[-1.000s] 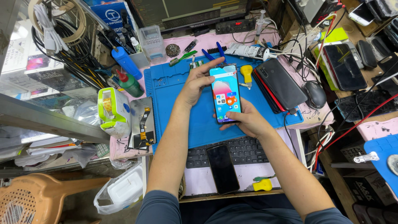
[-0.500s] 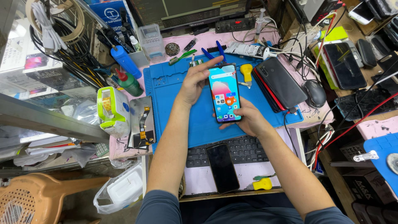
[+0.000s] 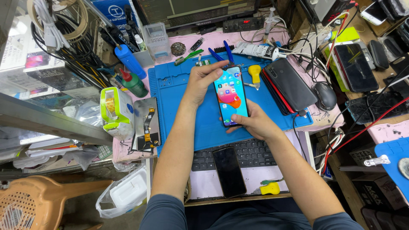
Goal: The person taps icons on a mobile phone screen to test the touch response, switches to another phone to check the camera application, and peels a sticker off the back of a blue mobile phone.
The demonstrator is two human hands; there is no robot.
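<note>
Everything here is placed from the blue work mat [image 3: 179,98]. Nearest the person, below the mat's near edge, a dark phone [image 3: 229,171] with a blank screen lies across a black keyboard [image 3: 251,153], and a small yellow tool [image 3: 270,188] sits beside it. Over the mat's middle, both hands hold a lit smartphone [image 3: 230,96], screen up, its long axis running away from the person and tilted a little. The right hand [image 3: 255,124] grasps its near end, thumb laid on the lower glass. The left hand [image 3: 203,79] is closed on its far left corner, fingers curled over the top edge. Each hand has one end, so neither is nearer. Off the mat's left edge lies a bare display panel [image 3: 147,123] beside a green-and-white dispenser [image 3: 116,111]. On the mat's right part rests a stack of dark phones [image 3: 286,85], with a yellow-handled tool [image 3: 254,73] just beside the lit phone. Beyond the far edge stand a blue bottle [image 3: 129,59] and a green bottle [image 3: 133,83].
</note>
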